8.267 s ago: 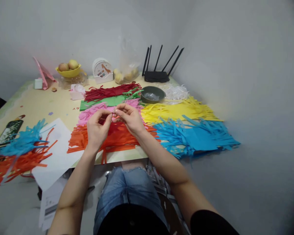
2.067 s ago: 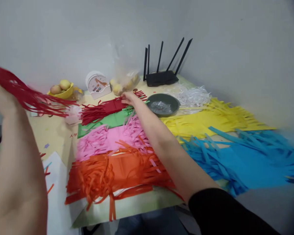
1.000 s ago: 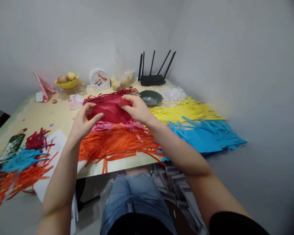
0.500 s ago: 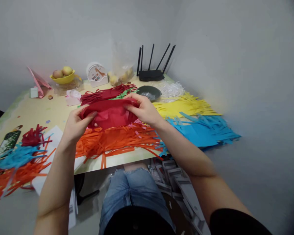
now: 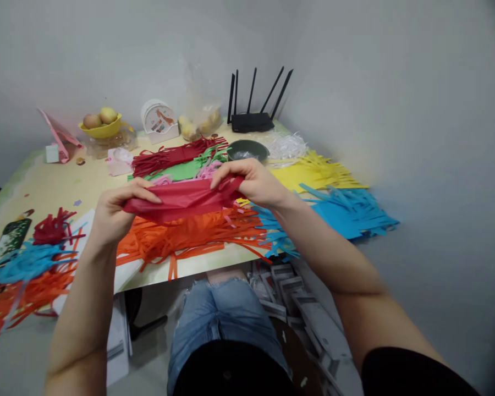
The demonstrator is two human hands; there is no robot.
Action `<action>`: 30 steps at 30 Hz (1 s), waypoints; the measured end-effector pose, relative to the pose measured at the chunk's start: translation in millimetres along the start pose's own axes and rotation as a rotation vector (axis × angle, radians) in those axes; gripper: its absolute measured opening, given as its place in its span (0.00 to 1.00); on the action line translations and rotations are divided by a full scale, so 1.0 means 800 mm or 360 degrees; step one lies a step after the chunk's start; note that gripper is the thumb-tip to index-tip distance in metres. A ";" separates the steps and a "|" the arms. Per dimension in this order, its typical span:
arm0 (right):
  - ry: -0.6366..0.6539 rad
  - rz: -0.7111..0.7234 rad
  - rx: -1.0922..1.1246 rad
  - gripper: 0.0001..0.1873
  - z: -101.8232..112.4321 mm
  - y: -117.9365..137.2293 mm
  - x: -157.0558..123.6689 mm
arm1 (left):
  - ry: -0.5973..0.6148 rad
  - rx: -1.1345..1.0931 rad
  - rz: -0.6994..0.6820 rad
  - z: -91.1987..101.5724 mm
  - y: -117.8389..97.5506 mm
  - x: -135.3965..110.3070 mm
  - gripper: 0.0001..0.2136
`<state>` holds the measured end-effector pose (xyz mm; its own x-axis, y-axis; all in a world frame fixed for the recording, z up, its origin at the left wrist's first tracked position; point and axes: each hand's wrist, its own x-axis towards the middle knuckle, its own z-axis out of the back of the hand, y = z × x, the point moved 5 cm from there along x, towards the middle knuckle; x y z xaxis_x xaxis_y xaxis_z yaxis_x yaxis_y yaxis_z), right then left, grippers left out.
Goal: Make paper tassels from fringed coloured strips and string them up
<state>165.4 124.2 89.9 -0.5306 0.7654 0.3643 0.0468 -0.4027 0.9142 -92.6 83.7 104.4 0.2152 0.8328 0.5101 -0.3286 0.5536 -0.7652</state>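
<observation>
Both hands hold one dark red fringed paper sheet (image 5: pixel 181 199) stretched between them above the table's front edge. My left hand (image 5: pixel 113 212) pinches its left end. My right hand (image 5: pixel 256 181) grips its right end, fingers curled over the top edge. Under the sheet lies a pile of orange fringed paper (image 5: pixel 190 236). Behind it lie pink (image 5: pixel 165 180), green (image 5: pixel 181 170) and more dark red fringed sheets (image 5: pixel 169 157).
Yellow (image 5: pixel 313 173) and blue (image 5: pixel 346 206) fringed sheets lie at the right. A dark bowl (image 5: pixel 247 149), white shreds, a router (image 5: pixel 251 121), a fruit bowl (image 5: pixel 101 129) stand at the back. Finished tassels (image 5: pixel 33 258) and a phone (image 5: pixel 8 242) lie at the left. My jeans-clad knee (image 5: pixel 226 308) is below.
A second ago both hands held the red sheet over the pink pile; they have drawn it toward me and spread apart, so the sheet is now pulled out longer and flatter.
</observation>
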 end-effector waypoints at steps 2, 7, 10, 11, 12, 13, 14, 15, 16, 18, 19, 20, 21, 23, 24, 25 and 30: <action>0.0023 -0.0005 -0.0045 0.12 0.005 0.002 -0.001 | 0.0059 0.0065 0.0017 0.003 -0.008 0.000 0.06; 0.0375 0.0085 -0.0038 0.18 0.017 0.010 0.004 | 0.0467 0.0141 0.0067 0.006 -0.032 0.001 0.15; 0.0436 0.0026 -0.0022 0.20 0.019 0.008 0.007 | 0.0552 0.0111 0.0038 0.007 -0.036 0.003 0.19; 0.0365 0.0007 -0.0068 0.20 0.018 0.007 0.008 | 0.0483 0.0140 0.0013 0.008 -0.035 0.004 0.17; 0.0270 0.0004 -0.0135 0.18 0.016 0.007 0.009 | 0.0396 0.0181 -0.0005 0.008 -0.033 0.005 0.13; 0.0166 0.0024 -0.0207 0.16 0.013 0.009 0.009 | 0.0302 0.0222 -0.0011 0.008 -0.029 0.006 0.11; 0.0071 0.0063 -0.0273 0.13 0.010 0.012 0.008 | 0.0212 0.0245 -0.0004 0.007 -0.025 0.006 0.09; 0.0000 0.0108 -0.0332 0.12 0.006 0.016 0.007 | 0.0132 0.0236 0.0002 0.006 -0.022 0.006 0.09; -0.0052 0.0150 -0.0386 0.12 0.002 0.020 0.005 | 0.0067 0.0211 0.0015 0.005 -0.019 0.006 0.10; -0.0111 0.0188 -0.0508 0.17 -0.003 0.027 0.002 | -0.0007 0.0190 0.0061 0.003 -0.016 0.005 0.18; -0.0117 0.0177 -0.0573 0.19 -0.004 0.029 0.001 | -0.0004 0.0210 0.0089 0.001 -0.016 0.005 0.22; -0.0112 0.0156 -0.0632 0.18 -0.005 0.030 0.000 | 0.0042 0.0248 0.0127 -0.002 -0.017 0.005 0.25; -0.0107 0.0133 -0.0674 0.16 -0.005 0.030 0.000 | 0.0119 0.0297 0.0176 -0.005 -0.018 0.006 0.23; -0.0090 0.0087 -0.0700 0.11 -0.005 0.030 -0.001 | 0.0281 0.0369 0.0259 -0.013 -0.021 0.007 0.17; -0.0082 0.0069 -0.0684 0.09 -0.006 0.029 -0.001 | 0.0334 0.0370 0.0291 -0.017 -0.022 0.008 0.15; -0.0075 0.0055 -0.0648 0.08 -0.006 0.028 -0.001 | 0.0355 0.0351 0.0321 -0.019 -0.022 0.008 0.15; -0.0112 -0.0029 -0.0321 0.09 -0.005 0.025 -0.002 | 0.0266 0.0170 0.0407 -0.027 -0.019 0.010 0.18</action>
<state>164.0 112.7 106.7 -0.4690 0.8037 0.3663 -0.1364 -0.4757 0.8690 -66.1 81.8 111.8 0.2587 0.9386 0.2283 -0.4840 0.3305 -0.8103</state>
